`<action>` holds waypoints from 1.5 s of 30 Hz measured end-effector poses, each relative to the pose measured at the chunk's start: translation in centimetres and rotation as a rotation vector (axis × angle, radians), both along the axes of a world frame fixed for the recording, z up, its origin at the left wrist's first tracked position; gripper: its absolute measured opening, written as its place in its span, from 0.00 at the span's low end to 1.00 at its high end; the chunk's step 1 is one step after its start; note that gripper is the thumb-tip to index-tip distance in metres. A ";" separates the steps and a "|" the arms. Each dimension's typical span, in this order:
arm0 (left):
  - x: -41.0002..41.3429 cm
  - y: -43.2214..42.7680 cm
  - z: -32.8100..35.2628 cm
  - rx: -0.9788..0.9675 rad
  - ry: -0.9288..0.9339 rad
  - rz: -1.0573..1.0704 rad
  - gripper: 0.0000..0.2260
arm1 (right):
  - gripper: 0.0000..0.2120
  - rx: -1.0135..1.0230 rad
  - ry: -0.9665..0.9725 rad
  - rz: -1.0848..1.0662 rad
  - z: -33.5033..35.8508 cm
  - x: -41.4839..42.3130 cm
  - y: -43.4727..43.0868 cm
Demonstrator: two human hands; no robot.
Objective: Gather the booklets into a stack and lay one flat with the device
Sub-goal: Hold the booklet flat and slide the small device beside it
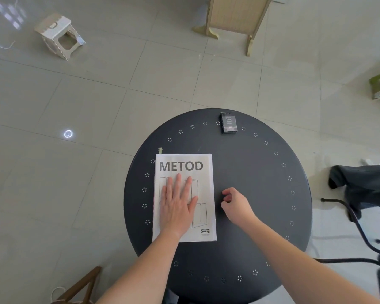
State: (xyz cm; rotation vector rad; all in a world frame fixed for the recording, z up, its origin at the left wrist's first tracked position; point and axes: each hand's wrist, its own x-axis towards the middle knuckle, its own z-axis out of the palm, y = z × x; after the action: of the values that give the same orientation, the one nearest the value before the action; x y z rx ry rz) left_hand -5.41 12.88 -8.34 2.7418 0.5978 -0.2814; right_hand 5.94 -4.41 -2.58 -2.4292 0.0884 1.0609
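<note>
A stack of white booklets (203,189), the top one titled METOD, lies on the left half of a round dark table (250,172). My left hand (177,207) rests flat on the top booklet, fingers spread. Just right of the stack's edge, my right hand (235,205) hovers over the bare tabletop with its fingers curled; nothing shows in it. A small black device (228,123) lies at the table's far edge, well away from both hands.
A pale step stool (60,36) stands on the tiled floor far left, a wooden frame (233,18) at the top. A dark chair with cloth (364,189) is at the right, and a brown wooden chair (81,286) at the bottom left.
</note>
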 end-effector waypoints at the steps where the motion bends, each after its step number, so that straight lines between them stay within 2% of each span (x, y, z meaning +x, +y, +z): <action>1: -0.1 0.0 -0.2 0.021 -0.008 -0.004 0.31 | 0.20 0.004 -0.003 0.001 -0.2 0.0 0.0; 10: -0.1 -0.3 -1.6 0.103 -0.019 0.005 0.31 | 0.19 0.042 -0.069 0.077 -1.4 -0.2 -0.3; 16: -0.1 -0.4 -1.3 0.119 -0.009 0.002 0.31 | 0.18 0.064 -0.260 0.126 -1.0 3.2 0.6; 21: 0.0 -0.4 -1.4 0.128 -0.008 0.000 0.31 | 0.22 0.053 -0.396 0.124 -0.2 8.7 2.7; 29: 0.1 -0.3 -1.1 0.119 0.009 -0.006 0.31 | 0.34 0.027 -0.452 0.055 0.3 15.6 6.3; 40: 0.1 -0.2 -1.2 0.098 0.018 -0.008 0.31 | 0.30 -0.105 -0.493 0.029 -1.0 20.1 9.5; 45: 0.2 -0.1 -1.1 0.097 0.023 -0.010 0.31 | 0.33 -0.120 -0.490 0.000 -1.4 21.1 10.3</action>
State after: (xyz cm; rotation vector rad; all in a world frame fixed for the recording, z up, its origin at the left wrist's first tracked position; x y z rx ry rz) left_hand -5.17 12.78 -9.40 2.8393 0.6192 -0.2940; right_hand 27.02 5.87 -3.97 -2.7234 -0.0126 0.4456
